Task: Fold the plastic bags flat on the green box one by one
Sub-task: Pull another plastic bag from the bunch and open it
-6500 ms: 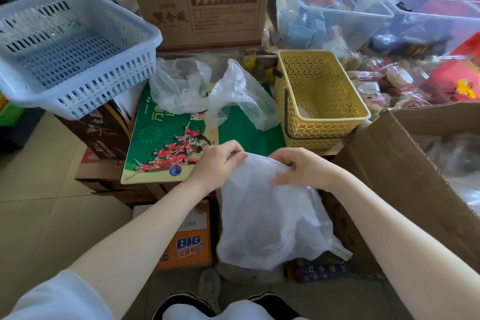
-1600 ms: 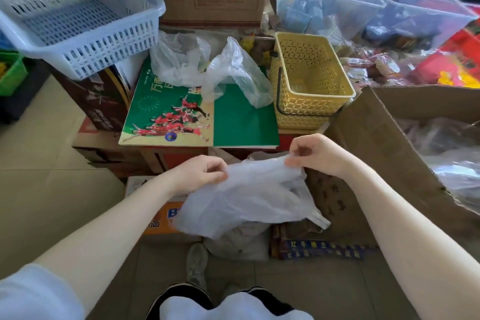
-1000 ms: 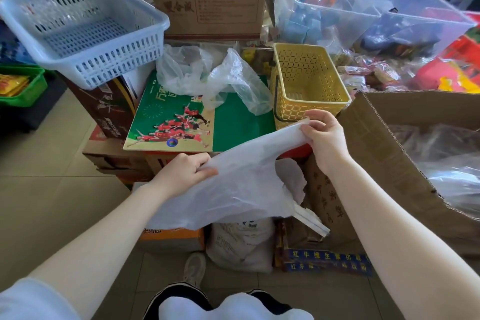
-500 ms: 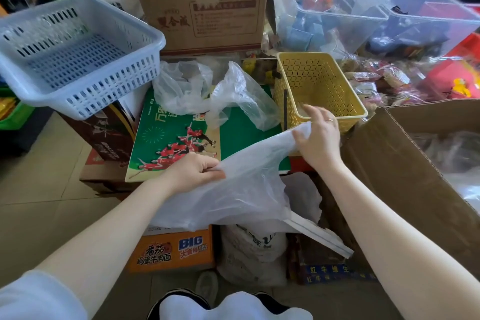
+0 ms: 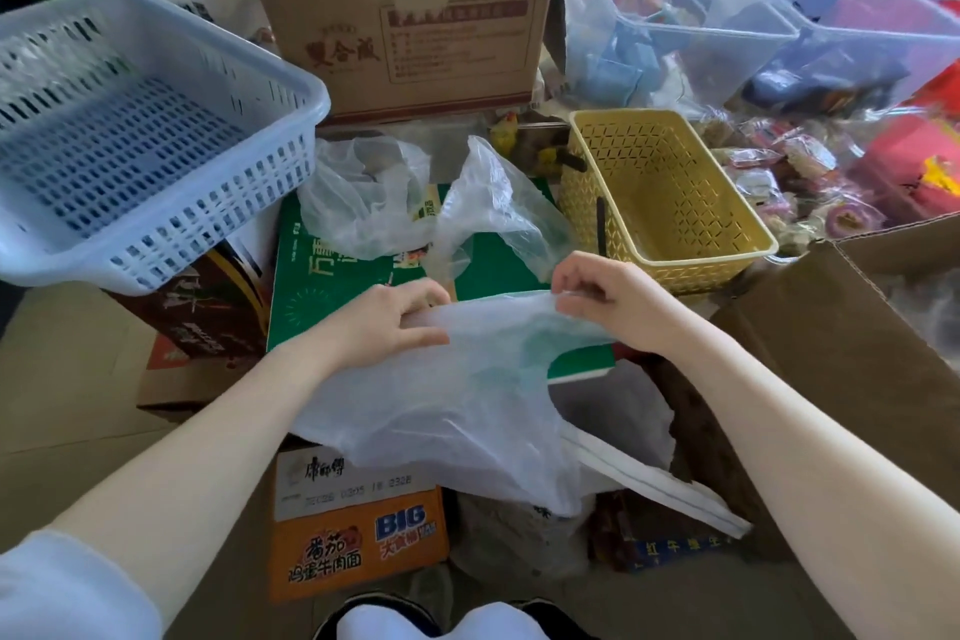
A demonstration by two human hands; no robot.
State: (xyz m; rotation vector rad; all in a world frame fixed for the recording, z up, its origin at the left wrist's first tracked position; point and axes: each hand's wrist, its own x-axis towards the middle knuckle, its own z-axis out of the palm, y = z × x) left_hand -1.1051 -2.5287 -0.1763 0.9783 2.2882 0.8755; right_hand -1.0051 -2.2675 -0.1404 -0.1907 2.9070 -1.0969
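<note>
A translucent white plastic bag (image 5: pixel 441 405) is stretched between my two hands over the near edge of the green box (image 5: pixel 322 286). My left hand (image 5: pixel 389 322) pinches its top edge at the left. My right hand (image 5: pixel 608 296) pinches the same edge at the right. The bag's lower part hangs past the box's front, with a handle strip (image 5: pixel 665 489) trailing to the lower right. Two crumpled clear bags (image 5: pixel 363 198) (image 5: pixel 493 208) lie at the far end of the green box.
A yellow basket (image 5: pixel 670 203) stands right of the green box, a blue basket (image 5: pixel 119 140) at the left. A large open cardboard box (image 5: pixel 841 343) is close on my right. Another carton (image 5: pixel 415 16) and clear bins (image 5: pixel 675 5) stand behind. An orange carton (image 5: pixel 358 530) sits below.
Both hands carried the stretched bag forward over the green box's near edge. My right hand has come down and left from beside the yellow basket.
</note>
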